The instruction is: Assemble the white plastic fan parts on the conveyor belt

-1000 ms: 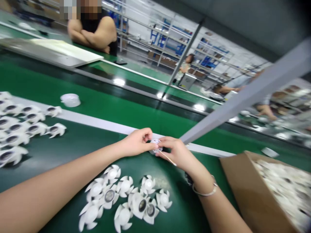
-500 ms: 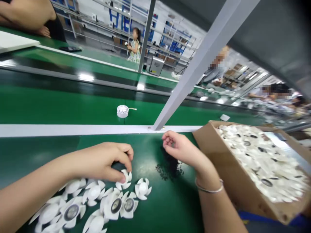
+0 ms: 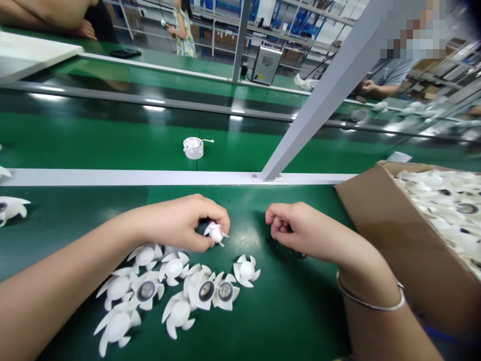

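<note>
1. Head view: the left hand (image 3: pixel 184 223) is curled over, thumb and fingers pinched on a small white fan impeller (image 3: pixel 215 232), lifting it just above the green desk (image 3: pixel 285 311).
2. Head view: just below that hand lies a cluster of white fan impellers (image 3: pixel 176 291) on the desk, some showing a dark metal hub, others a plain white dome; they touch and overlap one another.
3. Head view: the right hand (image 3: pixel 300 231) is closed in a loose fist with fingers curled inward, near the left hand but apart from it; whether it holds anything cannot be told. A thin bracelet (image 3: pixel 370 301) circles its wrist.
4. Head view: a brown cardboard box (image 3: pixel 394 235) stands at the right edge of the desk, just beside the right forearm, filled with more white impellers.
5. Head view: a white strip (image 3: pixel 131 177) runs along the far edge of the desk, and a grey slanted post (image 3: pixel 323 95) is bolted to it.
6. Head view: beyond the strip, on the green conveyor belt (image 3: pixel 93 145), sits a small round white housing (image 3: pixel 193 148) with a thin wire.
7. Head view: at the left edge lies another impeller (image 3: pixel 11 208), well apart from the cluster.
8. Head view: other people are across the line at the far side.
</note>
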